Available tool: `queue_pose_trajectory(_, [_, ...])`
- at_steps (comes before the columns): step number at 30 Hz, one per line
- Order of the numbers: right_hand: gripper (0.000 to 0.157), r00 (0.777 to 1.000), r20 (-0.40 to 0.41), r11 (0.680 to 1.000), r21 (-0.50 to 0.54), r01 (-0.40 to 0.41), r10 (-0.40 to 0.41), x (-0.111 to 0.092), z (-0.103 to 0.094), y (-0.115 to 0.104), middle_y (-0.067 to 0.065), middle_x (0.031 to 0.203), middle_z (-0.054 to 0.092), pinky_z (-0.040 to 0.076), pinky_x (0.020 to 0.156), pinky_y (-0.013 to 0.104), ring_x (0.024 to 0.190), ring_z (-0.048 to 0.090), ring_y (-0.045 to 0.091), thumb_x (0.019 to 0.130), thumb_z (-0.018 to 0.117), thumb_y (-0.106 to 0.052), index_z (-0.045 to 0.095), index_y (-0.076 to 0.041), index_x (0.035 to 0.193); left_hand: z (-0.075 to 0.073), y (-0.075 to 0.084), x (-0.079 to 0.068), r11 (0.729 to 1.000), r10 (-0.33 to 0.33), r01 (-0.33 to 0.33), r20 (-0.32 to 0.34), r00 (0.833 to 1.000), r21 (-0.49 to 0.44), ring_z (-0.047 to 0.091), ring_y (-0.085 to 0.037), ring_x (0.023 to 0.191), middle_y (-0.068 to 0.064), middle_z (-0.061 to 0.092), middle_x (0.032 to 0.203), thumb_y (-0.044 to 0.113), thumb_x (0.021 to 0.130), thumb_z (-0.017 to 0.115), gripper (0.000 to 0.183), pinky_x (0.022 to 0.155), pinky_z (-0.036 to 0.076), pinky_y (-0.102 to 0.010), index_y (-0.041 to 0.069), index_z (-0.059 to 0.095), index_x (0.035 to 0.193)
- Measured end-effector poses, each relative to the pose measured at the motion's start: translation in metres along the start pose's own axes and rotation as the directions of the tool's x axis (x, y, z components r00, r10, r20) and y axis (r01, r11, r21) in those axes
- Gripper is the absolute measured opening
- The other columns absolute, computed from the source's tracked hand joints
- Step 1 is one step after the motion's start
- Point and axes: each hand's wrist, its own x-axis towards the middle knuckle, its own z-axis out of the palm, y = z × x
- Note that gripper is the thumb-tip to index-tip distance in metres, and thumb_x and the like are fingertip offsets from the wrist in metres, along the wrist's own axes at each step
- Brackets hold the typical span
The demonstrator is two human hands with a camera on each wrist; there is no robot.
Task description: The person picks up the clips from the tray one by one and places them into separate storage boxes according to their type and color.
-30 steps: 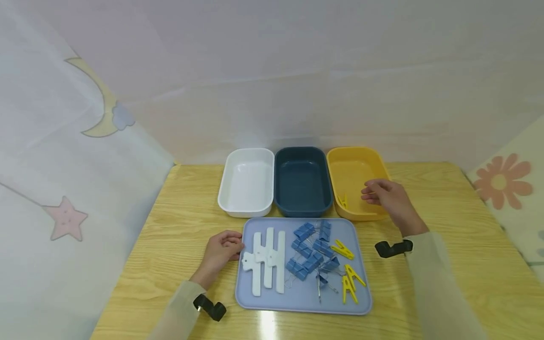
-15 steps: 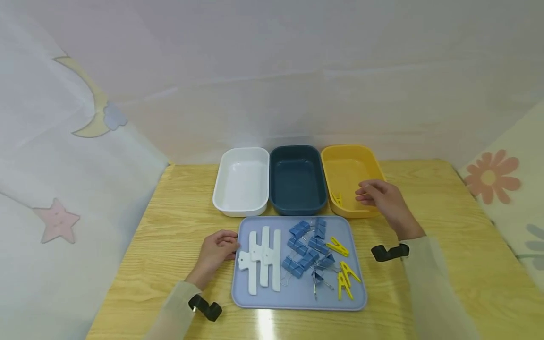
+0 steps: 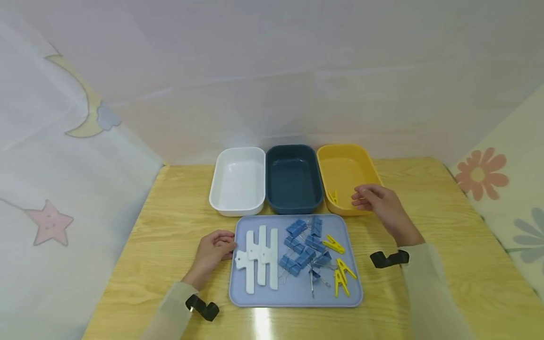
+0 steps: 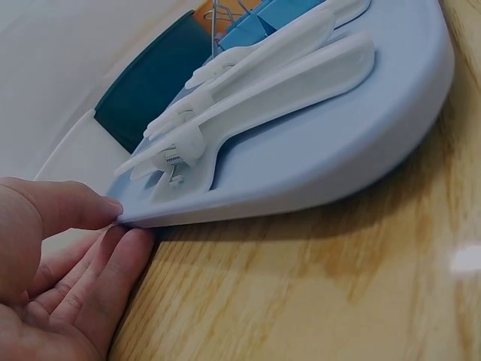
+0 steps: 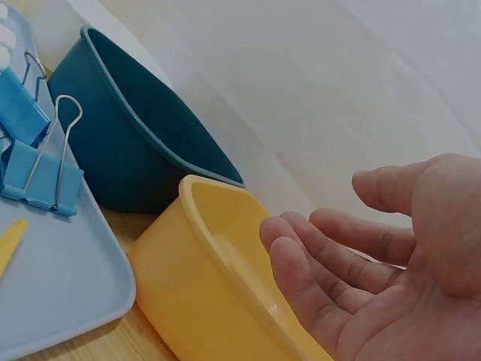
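Note:
In the head view my left hand [image 3: 212, 251] is at the left edge of a pale blue tray [image 3: 297, 298]. The left wrist view shows its thumb on the tray's rim and curled fingers against the side below. Three white sealing clips [image 3: 262, 255] lie on the tray's left half, partly overlapping. Several blue binder clips [image 3: 306, 257] are heaped right of them, with three yellow clothespins [image 3: 333, 244] along the right side. My right hand [image 3: 380, 203] hovers at the near right of a yellow bin [image 3: 346, 163], fingers loosely bent and holding nothing. One yellow clothespin [image 3: 333, 197] sits inside that bin.
Behind the tray, a white bin [image 3: 238, 208] and a dark blue bin [image 3: 294, 208] stand in a row with the yellow one. All rest on a wooden table [image 3: 170, 203]. A pale cloth wall [image 3: 255, 94] rises directly behind the bins.
The whole head view has drifted, so the tray and bins appear slightly farther left. My right hand has come slightly nearer relative to the yellow bin. My left hand stays at the tray's edge.

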Motion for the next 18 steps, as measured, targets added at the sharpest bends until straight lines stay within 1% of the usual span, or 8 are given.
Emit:
queue_pose_trajectory(3, [0.041,1.0,0.001,1.0,0.006,-0.003,0.003,-0.004,0.0,0.002,-0.001,0.102,0.067,0.058,0.081,0.02,0.09,0.07,0.01,0.102,0.046,-0.035,0.055,0.0,0.122,0.001,-0.001,0.0,1.0,0.0,0.0,0.004,1.0,-0.002,0.064,-0.014,0.078,-0.009,0.066,0.094,0.008,0.083,0.072,0.032,0.069,0.061,-0.03,0.005,0.065,0.114])
queue_pose_trajectory(8, [0.039,1.0,0.005,1.0,0.026,0.013,-0.013,-0.009,0.001,0.001,-0.002,0.101,0.068,0.058,0.081,0.02,0.09,0.07,0.009,0.102,0.045,-0.034,0.057,0.0,0.117,-0.001,0.0,0.003,1.0,0.009,-0.009,0.004,1.0,-0.011,0.064,-0.013,0.077,-0.008,0.067,0.094,0.007,0.084,0.072,0.033,0.068,0.06,-0.03,0.004,0.064,0.115])
queue_pose_trajectory(12, [0.044,1.0,0.02,0.999,0.046,0.006,-0.007,-0.014,0.003,0.001,0.0,0.1,0.069,0.058,0.081,0.02,0.09,0.07,0.01,0.102,0.046,-0.032,0.055,0.008,0.117,-0.001,0.002,0.003,1.0,0.01,-0.01,0.01,1.0,-0.018,0.064,-0.014,0.077,-0.008,0.066,0.093,0.008,0.084,0.072,0.032,0.068,0.06,-0.03,0.005,0.064,0.114])
queue_pose_trajectory(15, [0.048,0.999,0.036,0.999,0.043,-0.006,0.005,-0.018,0.006,0.002,0.004,0.1,0.07,0.058,0.081,0.02,0.09,0.07,0.012,0.102,0.046,-0.031,0.052,0.014,0.119,-0.002,0.001,0.003,1.0,0.001,-0.001,0.015,1.0,-0.021,0.064,-0.014,0.077,-0.008,0.066,0.093,0.008,0.084,0.072,0.031,0.068,0.061,-0.03,0.005,0.065,0.113])
queue_pose_trajectory(18, [0.05,0.999,0.033,1.0,0.024,-0.012,0.012,-0.022,0.009,0.005,0.007,0.101,0.07,0.058,0.081,0.019,0.091,0.07,0.012,0.103,0.045,-0.031,0.052,0.015,0.12,-0.002,-0.001,0.003,1.0,-0.006,0.006,0.019,1.0,-0.02,0.064,-0.014,0.077,-0.008,0.066,0.093,0.008,0.084,0.072,0.03,0.068,0.06,-0.03,0.004,0.065,0.113])
